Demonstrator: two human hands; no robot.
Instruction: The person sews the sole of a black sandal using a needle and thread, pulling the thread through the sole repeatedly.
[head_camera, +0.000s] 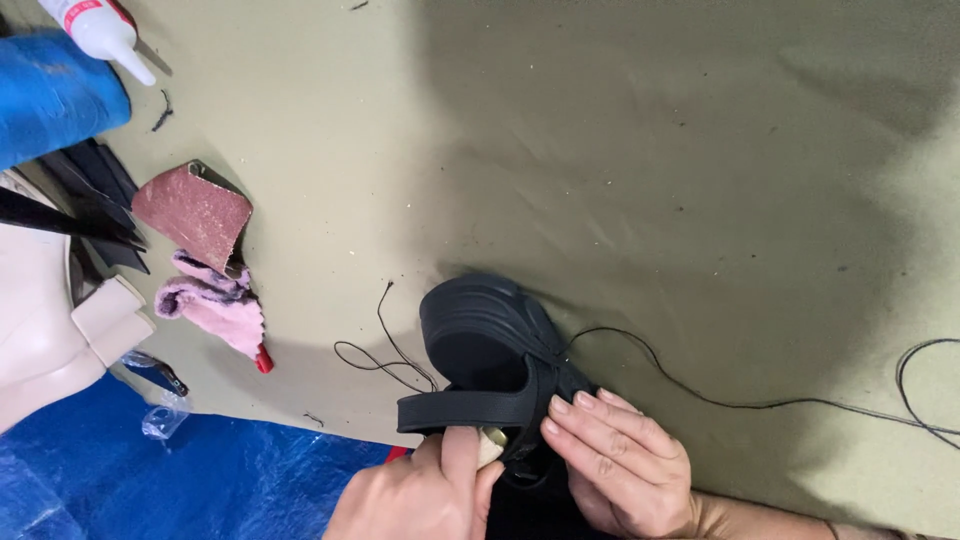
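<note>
We've got a black sandal (490, 345) lying near the bottom edge of the bench (650, 150), which has an olive cloth over it. Our left hand (420, 495) is closed on the strap (465, 410), thumb pressed on top, with something small and brass-coloured (492, 436) tucked right under it, can't tell what. Our right hand (620, 465) rests on the sandal's side, fingers bent and pressing on it, not really wrapped around anything. A black thread (720, 402) trails off from the sandal to the right. Over on the left sit sandpaper (192, 212), a pink rag (215, 303) and a white glue bottle (100, 30).
</note>
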